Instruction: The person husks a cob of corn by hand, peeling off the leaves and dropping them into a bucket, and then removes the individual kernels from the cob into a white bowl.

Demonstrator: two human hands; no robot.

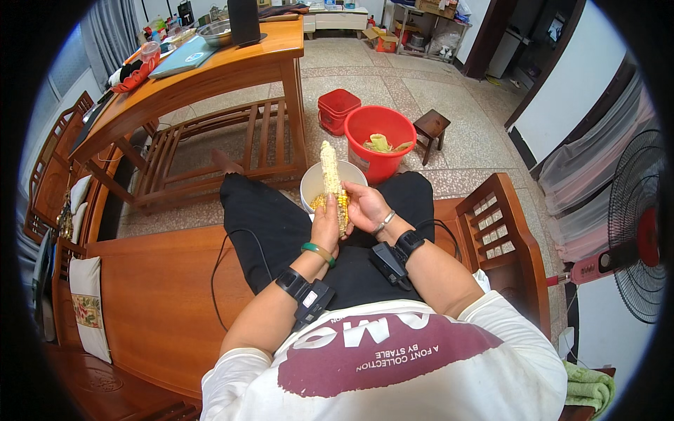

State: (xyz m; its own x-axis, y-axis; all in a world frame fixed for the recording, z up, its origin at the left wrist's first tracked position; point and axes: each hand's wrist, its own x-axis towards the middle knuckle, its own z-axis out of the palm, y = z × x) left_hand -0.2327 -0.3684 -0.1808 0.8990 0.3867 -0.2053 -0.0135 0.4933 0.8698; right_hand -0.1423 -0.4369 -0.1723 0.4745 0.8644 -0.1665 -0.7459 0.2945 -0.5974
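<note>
A corn cob (330, 168), pale and stripped along its upper length, points away from me between my hands. Yellow kernels (343, 202) show lower down beside it; whether they belong to this cob or a second one I cannot tell. My left hand (325, 229) grips the cob from the left, thumb along it. From the right, my right hand (367, 207) closes around the kernelled part, its lower fingers partly hidden. Just beyond my hands, between my legs, stands a white bucket (310, 181) with loose corn kernels (318, 202) inside.
Beyond the bucket stand a large red bucket (379, 126) holding corn husks (379, 143), a smaller red bucket (337, 113) and a low wooden stool (432, 126). A wooden table (263, 63) is front left. I sit on a wooden bench (168, 273); a fan (640, 226) is at right.
</note>
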